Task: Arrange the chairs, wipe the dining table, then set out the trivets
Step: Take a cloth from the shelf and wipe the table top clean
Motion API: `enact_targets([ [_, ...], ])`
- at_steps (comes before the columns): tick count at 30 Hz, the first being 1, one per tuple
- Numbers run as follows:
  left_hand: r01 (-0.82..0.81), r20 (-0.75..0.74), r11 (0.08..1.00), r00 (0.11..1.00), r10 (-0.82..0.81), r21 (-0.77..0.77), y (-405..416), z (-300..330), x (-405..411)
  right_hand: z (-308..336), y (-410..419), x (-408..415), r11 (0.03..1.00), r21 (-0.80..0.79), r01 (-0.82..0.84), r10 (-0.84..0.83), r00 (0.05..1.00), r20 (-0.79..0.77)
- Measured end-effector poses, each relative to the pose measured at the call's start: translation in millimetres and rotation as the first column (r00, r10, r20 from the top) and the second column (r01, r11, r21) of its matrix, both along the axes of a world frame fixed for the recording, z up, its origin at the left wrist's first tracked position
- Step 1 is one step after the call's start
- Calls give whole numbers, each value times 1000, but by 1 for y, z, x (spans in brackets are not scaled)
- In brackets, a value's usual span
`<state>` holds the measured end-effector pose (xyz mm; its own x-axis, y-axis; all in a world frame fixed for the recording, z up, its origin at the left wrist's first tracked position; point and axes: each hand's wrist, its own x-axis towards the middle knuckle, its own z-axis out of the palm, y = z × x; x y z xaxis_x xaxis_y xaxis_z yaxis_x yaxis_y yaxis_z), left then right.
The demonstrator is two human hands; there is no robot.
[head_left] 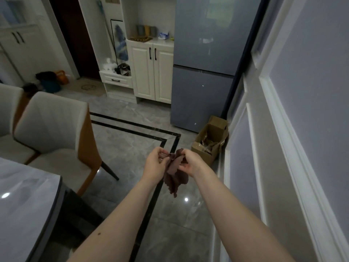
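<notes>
A dark brown cloth (174,173) hangs crumpled between my two hands over the tiled floor. My left hand (155,163) pinches its upper left edge, and my right hand (190,162) pinches its upper right edge. The glossy dining table (20,205) fills the lower left corner. Two white chairs with orange backs stand beside it: one near (54,129) and one further left (9,108). On the white cabinet counter at the back lies a flat woven mat (140,38), perhaps a trivet.
A grey fridge (205,63) stands ahead on the right, with an open cardboard box (211,140) on the floor beside it. The panelled wall (283,148) runs along my right. White cabinets (151,69) and bags (51,80) lie at the back.
</notes>
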<state>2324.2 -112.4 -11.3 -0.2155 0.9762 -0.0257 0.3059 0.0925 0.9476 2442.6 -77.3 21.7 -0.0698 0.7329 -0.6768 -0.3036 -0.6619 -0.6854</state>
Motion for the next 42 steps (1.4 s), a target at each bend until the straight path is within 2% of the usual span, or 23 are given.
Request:
enact_targets([
  [4,66,-68,998,995,-67,-9,42,-8,-3,-9,47,-6,1000,-24,17,-17,1000,-1],
  [9,138,77,989,988,-134,-59,104,-21,-13,-19,115,-15,995,-65,81,-81,997,8],
  [13,227,-20,972,973,-229,-51,160,-27,-31,-19,178,-29,987,-89,132,-131,991,25],
  [18,285,-178,958,942,-284,-19,231,-25,-45,-19,259,-48,996,-76,48,-34,983,178],
  [21,255,-343,966,912,-224,46,270,-20,-51,-13,299,-55,995,-63,74,-61,980,188],
  [24,197,-468,973,876,-118,123,316,-16,-58,-5,348,-66,997,16,76,-77,990,121],
  [29,97,-486,964,873,37,247,395,-14,-69,-6,437,-88,999,43,12,-15,996,89],
  [35,-24,-465,975,877,126,220,494,-16,-96,1,538,-115,986,39,-161,158,985,67],
  [38,-95,-454,973,872,184,212,547,-5,-119,12,587,-131,947,48,-318,308,939,153],
  [42,-119,-462,961,858,227,251,612,11,-155,13,646,-158,908,8,-420,395,861,320],
])
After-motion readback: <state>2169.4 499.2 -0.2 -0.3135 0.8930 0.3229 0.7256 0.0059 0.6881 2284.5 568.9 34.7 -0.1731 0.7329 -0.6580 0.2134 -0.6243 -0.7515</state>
